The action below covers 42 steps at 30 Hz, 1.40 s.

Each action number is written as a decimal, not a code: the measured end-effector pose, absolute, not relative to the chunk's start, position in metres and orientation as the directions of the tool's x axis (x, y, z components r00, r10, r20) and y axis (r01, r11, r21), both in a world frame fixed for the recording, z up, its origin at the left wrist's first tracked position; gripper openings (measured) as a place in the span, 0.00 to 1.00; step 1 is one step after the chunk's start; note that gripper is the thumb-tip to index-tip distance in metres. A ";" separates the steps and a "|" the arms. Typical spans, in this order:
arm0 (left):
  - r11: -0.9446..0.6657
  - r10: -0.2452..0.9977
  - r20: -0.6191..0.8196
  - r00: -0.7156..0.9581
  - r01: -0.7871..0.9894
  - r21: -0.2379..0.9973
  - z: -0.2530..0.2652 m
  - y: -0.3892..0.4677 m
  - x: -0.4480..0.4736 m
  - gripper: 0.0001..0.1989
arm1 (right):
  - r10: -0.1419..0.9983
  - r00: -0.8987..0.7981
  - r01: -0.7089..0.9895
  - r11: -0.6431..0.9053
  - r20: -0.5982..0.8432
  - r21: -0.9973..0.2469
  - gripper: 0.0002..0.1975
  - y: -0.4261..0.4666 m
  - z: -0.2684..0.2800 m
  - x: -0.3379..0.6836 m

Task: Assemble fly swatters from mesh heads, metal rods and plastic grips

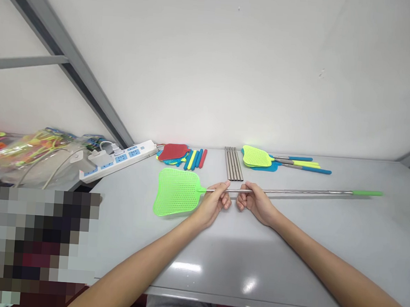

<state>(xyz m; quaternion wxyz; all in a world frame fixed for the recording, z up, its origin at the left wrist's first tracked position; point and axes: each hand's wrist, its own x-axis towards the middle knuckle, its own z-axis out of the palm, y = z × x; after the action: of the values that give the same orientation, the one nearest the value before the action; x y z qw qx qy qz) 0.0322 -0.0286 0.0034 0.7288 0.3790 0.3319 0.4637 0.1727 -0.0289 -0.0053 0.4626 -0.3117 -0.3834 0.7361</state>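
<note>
A green fly swatter (178, 193) with a long extended metal rod lies crosswise in front of me, its mesh head on the left and its green grip far to the right. My left hand (215, 202) is closed around the rod just beside the head. Further along, my right hand (256, 201) pinches the same rod between thumb and fingers. Behind my hands lie several bare metal rods (233, 164) in a row. Left of them are several coloured handle grips (195, 159) and a pile of loose swatter heads, a red head (173, 152) on top.
Several whole swatters with a yellow head (257, 156) on top lie by the wall at the back right. A white power strip (120, 160) with plugs and cables stands at the left edge, near plastic bags (43, 154) of coloured pieces. A metal frame post (90, 89) rises at left.
</note>
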 end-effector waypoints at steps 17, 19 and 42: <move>0.264 0.921 -0.118 0.370 -0.374 0.889 0.002 -0.025 0.029 0.23 | 0.920 -0.376 -0.459 -0.290 -0.112 -0.840 0.17 -0.029 -0.002 0.174; 0.237 0.912 -0.098 0.398 -0.317 0.918 -0.002 -0.023 0.030 0.21 | 0.921 -0.373 -0.470 -0.292 -0.112 -0.833 0.17 -0.029 -0.001 0.175; 0.123 0.893 -0.020 0.449 -0.203 0.971 -0.008 -0.023 0.031 0.20 | 0.918 -0.391 -0.469 -0.259 -0.065 -0.844 0.17 -0.029 -0.004 0.175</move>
<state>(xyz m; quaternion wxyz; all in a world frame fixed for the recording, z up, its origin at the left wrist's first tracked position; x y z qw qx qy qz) 0.0310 -0.0234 -0.0082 0.6726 0.5218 0.3307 0.4074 0.1753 -0.0294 -0.0039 0.4696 -0.2899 -0.3872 0.7385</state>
